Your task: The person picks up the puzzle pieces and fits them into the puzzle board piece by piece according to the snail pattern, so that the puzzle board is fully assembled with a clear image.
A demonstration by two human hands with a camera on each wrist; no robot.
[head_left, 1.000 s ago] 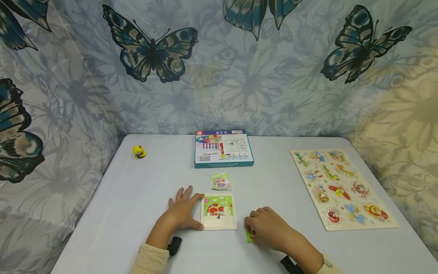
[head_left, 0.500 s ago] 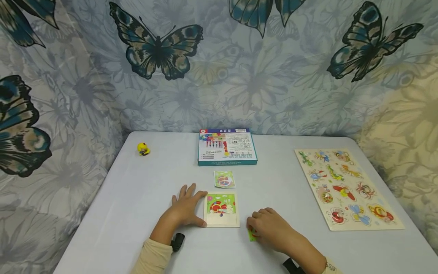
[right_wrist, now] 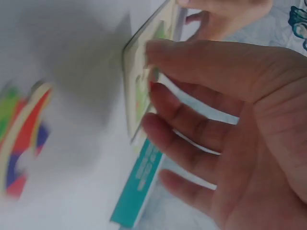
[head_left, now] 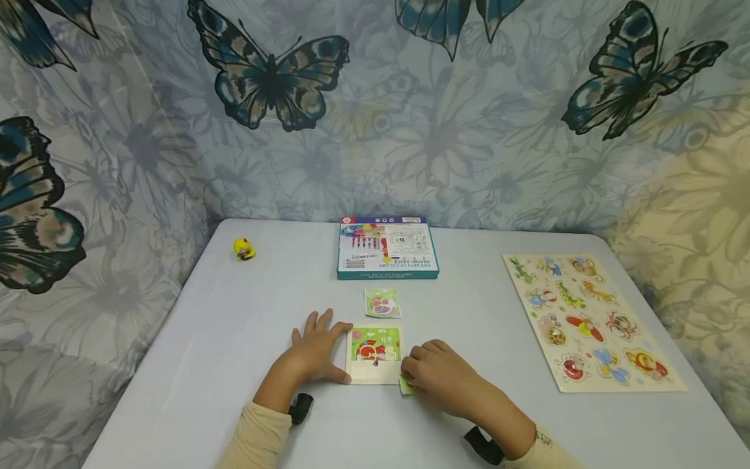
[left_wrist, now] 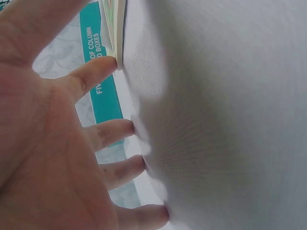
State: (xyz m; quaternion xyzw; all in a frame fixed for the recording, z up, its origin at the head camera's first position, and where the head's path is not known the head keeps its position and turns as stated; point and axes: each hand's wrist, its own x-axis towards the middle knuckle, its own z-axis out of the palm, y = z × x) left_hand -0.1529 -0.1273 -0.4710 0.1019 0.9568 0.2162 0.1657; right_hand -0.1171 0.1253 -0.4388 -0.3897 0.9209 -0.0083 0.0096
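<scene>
Fingers spread, the left hand [head_left: 313, 355] [left_wrist: 57, 129] rests on the table, its index finger and thumb touching the left edge of a small square wooden board [head_left: 376, 374]. A green picture piece with a red figure fills the board's upper part; its lower part is bare wood. At the board's lower right edge, the right hand [head_left: 442, 378] [right_wrist: 235, 105] pinches a small green piece [head_left: 406, 385] between thumb and fingers, which partly hide it. The right wrist view shows the board [right_wrist: 130, 91] just beyond those fingertips.
A small picture card [head_left: 383, 303] lies behind the board, with a flat box [head_left: 388, 251] farther back. A yellow toy [head_left: 243, 249] stands back left. A large insect picture board [head_left: 592, 326] lies right. One blurred multicoloured shape [right_wrist: 24, 139] shows in the right wrist view.
The right hand has moved left with the green piece, from apart from the board up to its lower right edge. The left hand has stayed at the board's left edge.
</scene>
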